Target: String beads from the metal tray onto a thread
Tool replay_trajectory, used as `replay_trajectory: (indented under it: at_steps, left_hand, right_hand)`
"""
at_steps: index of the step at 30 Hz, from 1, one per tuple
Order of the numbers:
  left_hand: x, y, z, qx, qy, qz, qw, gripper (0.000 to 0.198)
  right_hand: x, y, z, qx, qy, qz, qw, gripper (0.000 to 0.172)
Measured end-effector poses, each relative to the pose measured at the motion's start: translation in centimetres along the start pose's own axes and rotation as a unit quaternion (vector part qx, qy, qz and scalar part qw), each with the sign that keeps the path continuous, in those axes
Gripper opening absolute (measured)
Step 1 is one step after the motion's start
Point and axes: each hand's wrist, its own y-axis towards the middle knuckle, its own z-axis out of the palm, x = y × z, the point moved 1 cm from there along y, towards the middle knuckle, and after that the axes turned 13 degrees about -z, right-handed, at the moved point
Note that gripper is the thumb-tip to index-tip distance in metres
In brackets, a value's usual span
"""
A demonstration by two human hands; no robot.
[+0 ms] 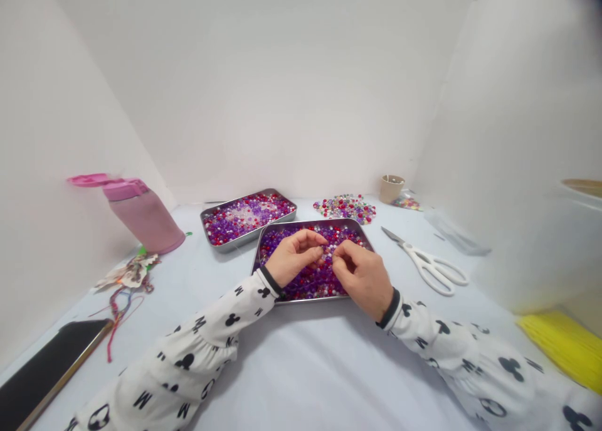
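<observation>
A pale blue-white sheet (301, 368) covers the tabletop, boxed in by white walls. Two metal trays sit near the middle: the far tray (244, 196) holds purple, red and clear beads, and the near tray (305, 222) just in front of it holds mostly purple and red ones. To their right lie a loose round pile of beads (345, 209), a small tan cup (392, 188) and white-handled scissors (423, 261). A clear plastic box (454, 233) lies beyond the scissors. On the left are a tilted pink water bottle (143, 214), paper scraps (126, 273), tangled colored threads (117, 315) and a black phone (51, 374).
</observation>
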Motion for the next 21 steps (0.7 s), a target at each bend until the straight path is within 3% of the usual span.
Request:
replay_trajectory:
  at_steps: [21]
  left_hand:
    - [0.27, 0.05, -0.10, 0.030, 0.008, 0.000, 1.000, 0.025]
  right_hand:
    - [-0.03, 0.02, 0.07, 0.009, -0.006, -0.006, 1.000, 0.014]
